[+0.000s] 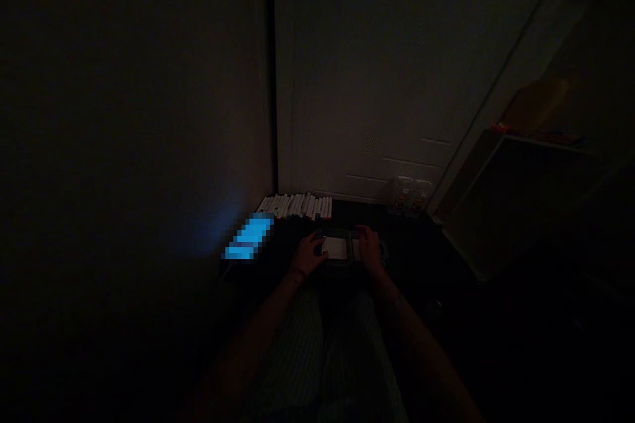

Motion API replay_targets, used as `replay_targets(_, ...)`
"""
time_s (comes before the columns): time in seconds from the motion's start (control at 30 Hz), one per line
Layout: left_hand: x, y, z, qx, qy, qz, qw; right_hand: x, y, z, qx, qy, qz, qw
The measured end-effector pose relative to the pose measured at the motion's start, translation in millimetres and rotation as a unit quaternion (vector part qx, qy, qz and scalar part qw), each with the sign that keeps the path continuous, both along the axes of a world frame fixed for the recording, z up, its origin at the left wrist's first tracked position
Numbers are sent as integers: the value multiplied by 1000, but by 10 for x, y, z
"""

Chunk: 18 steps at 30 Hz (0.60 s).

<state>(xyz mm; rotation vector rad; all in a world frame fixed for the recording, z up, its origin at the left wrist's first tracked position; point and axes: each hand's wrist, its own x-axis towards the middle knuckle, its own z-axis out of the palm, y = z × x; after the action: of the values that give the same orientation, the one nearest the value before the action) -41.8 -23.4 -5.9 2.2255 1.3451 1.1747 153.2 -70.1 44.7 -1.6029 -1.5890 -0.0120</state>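
Left hand (308,255) is on the left end of the flat case (341,248), right hand (370,248) on its right end. The case lies squarely between them, just past the knees, long axis running left to right, both hands equally near. It's too dark to tell whether the fingers clamp it or merely rest. Beyond, a row of white sticks (296,205) lines the wall; a blue screen (248,238) glows to the left.
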Motion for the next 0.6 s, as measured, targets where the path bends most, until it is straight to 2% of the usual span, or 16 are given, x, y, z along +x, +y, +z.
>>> replay_targets(0.1,-8,-20,21,-2,-2,1,1000,99,-248,-65,3,-39,-16,999)
replay_targets(0.2,-12,-71,79,9,9,-2,1000,136,-447,-152,8,-100,-4,995)
replay_targets(0.27,-22,-106,183,22,19,-8,1000,137,-550,-216,5,-126,-6,992)
replay_targets(0.37,-93,-62,464,57,44,-1,997,116,-650,-289,-3,-136,-36,990)
replay_targets(0.47,-287,208,808,89,109,-7,990,89,-679,-310,-3,-136,-55,989)
replay_targets(0.53,-494,507,993,85,157,23,984,77,-673,-307,-4,-135,-63,989)
replay_targets(0.6,-738,838,1117,49,209,60,975,70,-661,-308,-2,-132,-70,989)
